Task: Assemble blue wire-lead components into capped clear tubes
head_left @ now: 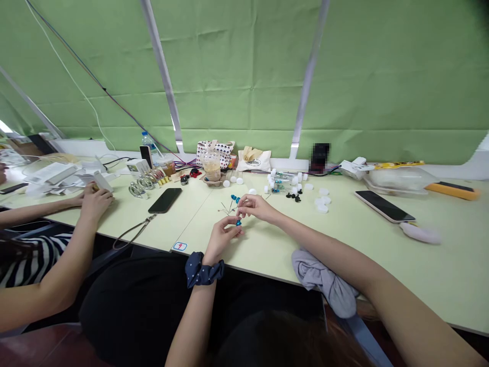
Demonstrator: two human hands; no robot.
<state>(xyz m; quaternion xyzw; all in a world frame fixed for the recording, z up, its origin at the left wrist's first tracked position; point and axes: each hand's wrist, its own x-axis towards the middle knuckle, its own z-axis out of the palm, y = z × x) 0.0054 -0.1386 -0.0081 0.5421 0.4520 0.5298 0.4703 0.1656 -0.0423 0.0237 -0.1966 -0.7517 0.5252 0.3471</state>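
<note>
Left hand (221,235) is nearly closed, small blue piece (239,223) pinched between thumb and fingertips just above the near part of the desk (267,250). Right hand (255,206) is just beyond it, fingers curled, thumb and fingertips close together over the piece; can't tell if they grip anything thin

Handling, my take: let the left pinch be the fixed side, light but square on the blue body, and do the fine moves with the right fingertips only. Brace the left wrist on the desk edge, right forearm on the top, so neither tip shakes. Work low over the desk so a drop doesn't roll far. Line up by eye before pushing, ease off if it binds. Reach over the thin stems (228,208) and loose blue pieces (235,199) without sweeping them; black parts (297,197) and white discs (323,205) sit off to the right, well out of the way

Hard to see: fingers cover much of the held piece, so its shape and contact point are unclear. Stems are too fine to read for ends or joints. Farther back, the clear tubes (282,182) overlap, can't count them
</note>
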